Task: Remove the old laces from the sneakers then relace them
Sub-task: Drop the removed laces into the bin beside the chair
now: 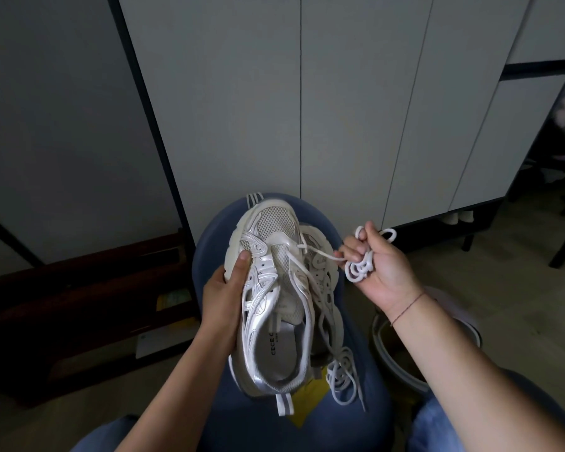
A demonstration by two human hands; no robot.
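Observation:
A white and silver sneaker (274,288) is held above a blue stool (356,393), toe pointing away from me. My left hand (224,288) grips its left side, thumb on the upper. My right hand (379,265) holds a bunched white lace (359,267); one strand runs taut from my fingers to an eyelet near the toe. A second sneaker (323,272) lies under and to the right of the first, mostly hidden, with loose laces (343,376) trailing over the stool.
Grey cabinet doors (340,109) stand right behind the stool. A dark wooden shelf (79,305) sits low on the left. A round bin (392,347) stands on the floor to the right. A yellow paper (310,396) lies on the stool under the shoes. My knees in jeans frame the bottom.

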